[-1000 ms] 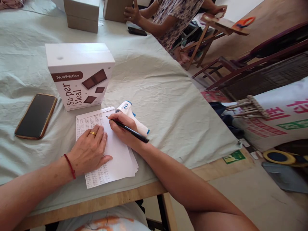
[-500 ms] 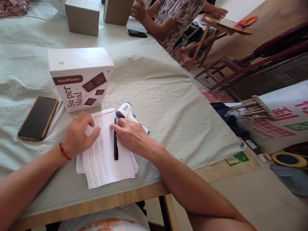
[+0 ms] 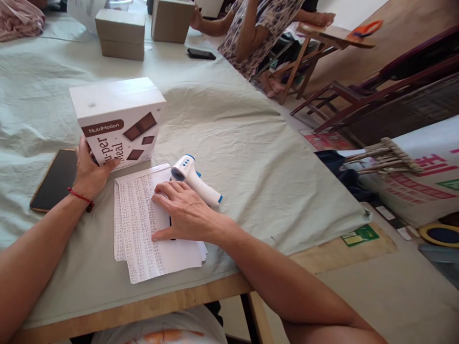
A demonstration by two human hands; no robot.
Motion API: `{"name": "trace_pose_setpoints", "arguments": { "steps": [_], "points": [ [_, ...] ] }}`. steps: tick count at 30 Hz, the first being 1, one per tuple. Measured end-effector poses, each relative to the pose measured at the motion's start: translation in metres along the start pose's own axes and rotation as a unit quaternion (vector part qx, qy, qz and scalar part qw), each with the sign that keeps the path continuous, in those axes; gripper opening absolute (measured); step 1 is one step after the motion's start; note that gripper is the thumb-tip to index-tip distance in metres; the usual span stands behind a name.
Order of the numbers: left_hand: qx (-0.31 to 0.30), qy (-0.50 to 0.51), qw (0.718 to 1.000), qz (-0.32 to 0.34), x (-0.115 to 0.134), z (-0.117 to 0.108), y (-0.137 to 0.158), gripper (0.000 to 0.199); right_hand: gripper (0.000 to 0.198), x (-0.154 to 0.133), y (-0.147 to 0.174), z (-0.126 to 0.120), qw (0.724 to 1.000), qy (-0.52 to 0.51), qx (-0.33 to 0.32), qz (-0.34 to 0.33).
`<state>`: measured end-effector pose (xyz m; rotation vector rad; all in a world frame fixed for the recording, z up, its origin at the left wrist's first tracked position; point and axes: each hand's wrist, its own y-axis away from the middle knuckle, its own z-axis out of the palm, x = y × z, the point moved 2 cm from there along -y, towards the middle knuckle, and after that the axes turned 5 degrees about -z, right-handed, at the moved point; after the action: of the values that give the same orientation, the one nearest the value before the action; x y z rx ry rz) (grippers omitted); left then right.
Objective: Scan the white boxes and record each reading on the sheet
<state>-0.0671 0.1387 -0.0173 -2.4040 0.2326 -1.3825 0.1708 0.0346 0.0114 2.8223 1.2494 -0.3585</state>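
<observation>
My left hand (image 3: 91, 167) grips the lower left corner of a white and brown NutriMotion box (image 3: 124, 122), thumb across the printed front and fingers round the side. My right hand (image 3: 182, 208) is spread over a stack of handwritten paper sheets (image 3: 141, 224), thumb apart from the fingers, holding nothing that I can see. A black pen (image 3: 172, 234) lies mostly hidden beneath that hand. Just beyond the knuckles rests a white and blue infrared thermometer (image 3: 195, 179). The smartphone (image 3: 57, 179) lies left of the box, partly covered by my left hand.
Two brown cardboard boxes (image 3: 120, 36) stand at the far side of the cloth-covered table (image 3: 229, 138), near a dark phone-like object (image 3: 201, 54). Another person (image 3: 247, 43) is at the far edge. A wooden chair (image 3: 333, 100) and printed sacks are on the right.
My left hand has gone from above the papers to the box's lower corner. My right hand has shifted down and spread over the pen, uncovering more of the thermometer.
</observation>
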Motion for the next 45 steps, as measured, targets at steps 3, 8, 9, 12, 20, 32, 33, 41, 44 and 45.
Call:
{"name": "trace_pose_setpoints", "arguments": {
  "steps": [3,8,9,12,20,32,33,41,44,45],
  "points": [
    [0.058,0.077,0.994,-0.05,0.008,-0.004,0.004,0.078,0.074,0.001,0.001,0.001,1.0,0.0,0.001,-0.006],
    [0.08,0.15,0.984,-0.052,0.029,-0.008,0.016,0.059,0.067,0.003,0.002,0.003,1.0,-0.005,0.012,-0.02],
    [0.077,0.153,0.984,-0.057,0.031,-0.008,0.019,0.057,0.067,0.003,0.002,0.003,1.0,-0.007,0.015,-0.02],
    [0.04,0.162,0.982,-0.086,0.032,-0.005,0.024,0.056,0.07,0.003,0.002,0.004,1.0,-0.008,0.02,-0.015],
    [-0.013,0.171,0.979,-0.114,0.035,0.001,0.029,0.058,0.024,0.011,0.006,-0.009,0.997,-0.01,0.075,0.001],
    [-0.041,0.172,0.98,-0.092,0.043,-0.002,0.029,0.055,0.013,0.071,0.014,-0.013,0.932,-0.034,0.141,0.333],
    [-0.045,0.169,0.98,-0.091,0.043,-0.002,0.029,0.056,0.014,0.067,0.013,-0.016,0.922,-0.075,0.205,0.321],
    [-0.056,0.125,0.985,-0.102,0.043,-0.003,0.03,0.054,0.021,0.001,-0.009,0.004,0.735,-0.62,0.229,0.154],
    [-0.056,0.125,0.986,-0.099,0.045,-0.002,0.03,0.05,0.023,-0.009,-0.015,0.013,0.697,-0.668,0.21,0.154],
    [-0.056,0.127,0.985,-0.098,0.045,-0.002,0.03,0.049,0.024,-0.01,-0.016,0.014,0.687,-0.676,0.213,0.159]
  ]
}}
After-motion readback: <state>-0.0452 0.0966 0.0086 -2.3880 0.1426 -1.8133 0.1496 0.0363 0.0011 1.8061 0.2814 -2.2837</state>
